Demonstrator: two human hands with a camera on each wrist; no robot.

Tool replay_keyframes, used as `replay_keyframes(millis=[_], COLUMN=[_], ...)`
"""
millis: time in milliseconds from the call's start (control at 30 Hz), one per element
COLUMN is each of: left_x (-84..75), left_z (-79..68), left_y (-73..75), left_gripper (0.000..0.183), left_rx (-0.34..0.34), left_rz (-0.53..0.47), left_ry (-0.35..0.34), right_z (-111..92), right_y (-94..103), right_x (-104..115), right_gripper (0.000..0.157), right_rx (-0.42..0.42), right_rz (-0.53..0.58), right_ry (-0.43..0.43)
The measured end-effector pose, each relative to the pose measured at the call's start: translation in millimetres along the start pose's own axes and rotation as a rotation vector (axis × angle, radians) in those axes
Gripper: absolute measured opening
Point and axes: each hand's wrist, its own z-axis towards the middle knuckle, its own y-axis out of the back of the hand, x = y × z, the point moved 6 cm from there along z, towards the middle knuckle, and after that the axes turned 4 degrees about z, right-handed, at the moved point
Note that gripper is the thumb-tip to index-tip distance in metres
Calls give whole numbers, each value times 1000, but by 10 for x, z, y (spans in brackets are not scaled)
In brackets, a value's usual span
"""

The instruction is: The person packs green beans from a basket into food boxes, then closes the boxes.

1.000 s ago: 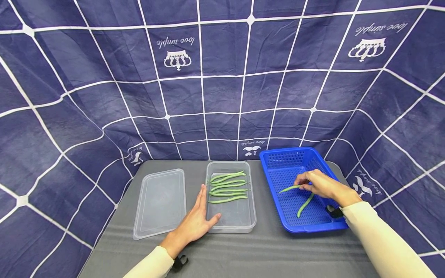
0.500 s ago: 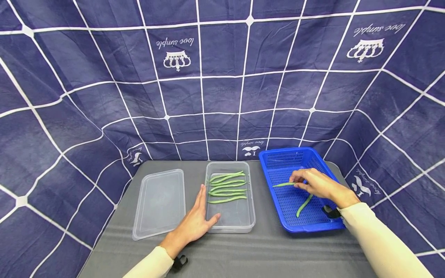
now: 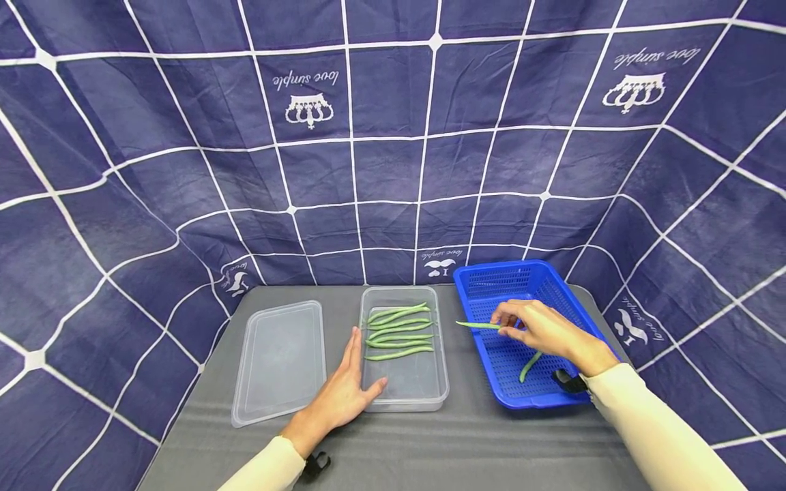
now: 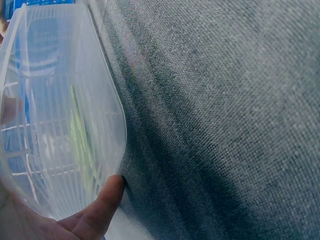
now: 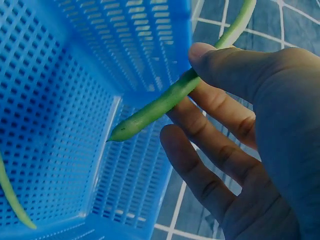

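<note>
Lightly pinched a green bean (image 3: 477, 325) between thumb and fingers of the right hand (image 3: 543, 329), with another finger apart from it. Probably called for pressure just firm enough against twisting, without bending or bruising. Had one end pointing out left of those fingers, over the edge of the blue basket (image 3: 534, 404); needed, by judgement, height enough to clear that rim. Had one more bean (image 3: 529, 366) below the fingers, on the basket floor. Further off, laid the left hand (image 3: 344, 395), straight-fingered and grasping nothing, against the clear box (image 3: 405, 390), likely useful for steadying. Saw a row of beans (image 3: 402, 337) right of those fingers, with bare floor beside the thumb. Saw a flat lid (image 3: 279, 361) left of them.
</note>
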Motion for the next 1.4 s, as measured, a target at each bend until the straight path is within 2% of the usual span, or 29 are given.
replay_keyframes(millis=[400, 667, 1000, 1400], left_x=[18, -5, -18, -5], left_z=[1, -4, -12, -15], left_y=[12, 1, -6, 14], left_gripper=[120, 118, 118, 119], left_rx=[-3, -2, -5, -8], left_rz=[3, -4, -2, -11], left_ry=[0, -3, -15, -4], right_z=[148, 253, 439, 742], right_y=[-57, -97, -210, -407], right_x=[208, 329, 523, 772], right_gripper=[27, 23, 19, 20], right_rx=[-21, -17, 32, 110], right_rz=[-35, -52, -63, -71], right_ry=[13, 22, 6, 48])
